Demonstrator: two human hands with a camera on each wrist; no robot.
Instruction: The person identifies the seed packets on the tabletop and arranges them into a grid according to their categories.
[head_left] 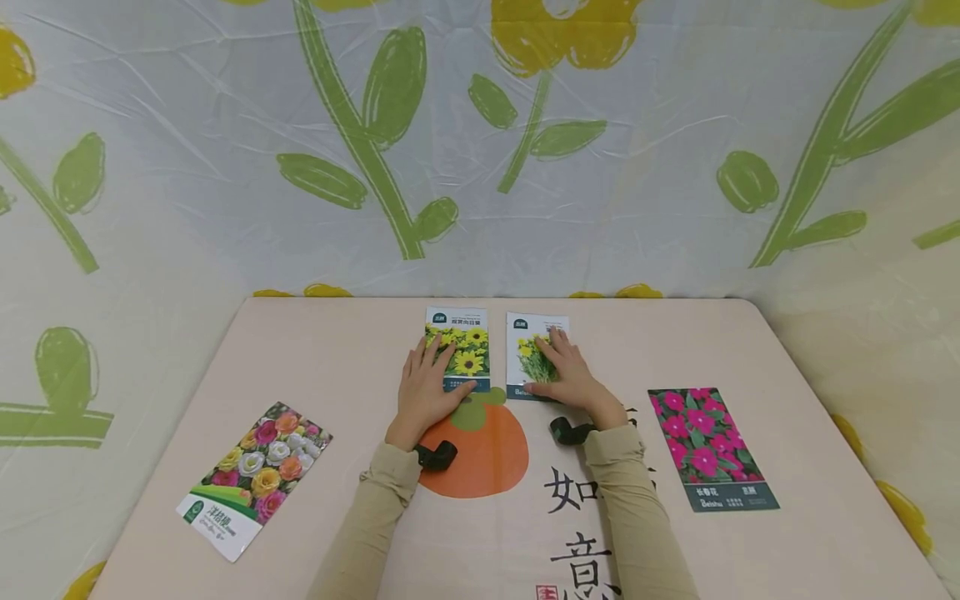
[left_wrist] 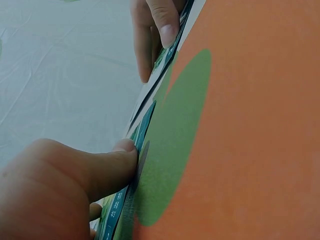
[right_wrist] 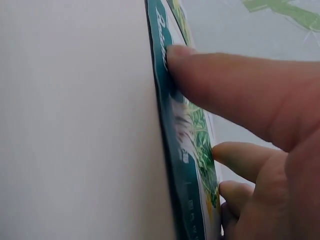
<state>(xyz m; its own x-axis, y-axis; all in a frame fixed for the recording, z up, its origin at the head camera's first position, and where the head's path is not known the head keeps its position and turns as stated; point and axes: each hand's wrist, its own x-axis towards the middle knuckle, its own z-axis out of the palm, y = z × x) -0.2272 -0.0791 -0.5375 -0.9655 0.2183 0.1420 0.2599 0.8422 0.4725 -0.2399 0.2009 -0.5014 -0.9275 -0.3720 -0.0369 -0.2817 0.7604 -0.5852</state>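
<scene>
Head view: left grip (head_left: pixel 427 392) and right grip (head_left: pixel 573 381) lay open on sunflower packet (head_left: pixel 470 360) and yellow-flower packet (head_left: pixel 529 367); I judged it alignment, next move needing light fingers.

The pinkish table (head_left: pixel 337 358) is enclosed behind and at both sides by pale sheeting (head_left: pixel 600 250), printed with green stems (head_left: pixel 378 179) and yellow flowers (head_left: pixel 525 42).

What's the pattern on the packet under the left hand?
Sunflower packet: yellow flowers with dark centres among green leaves. Best in the head view.
</scene>
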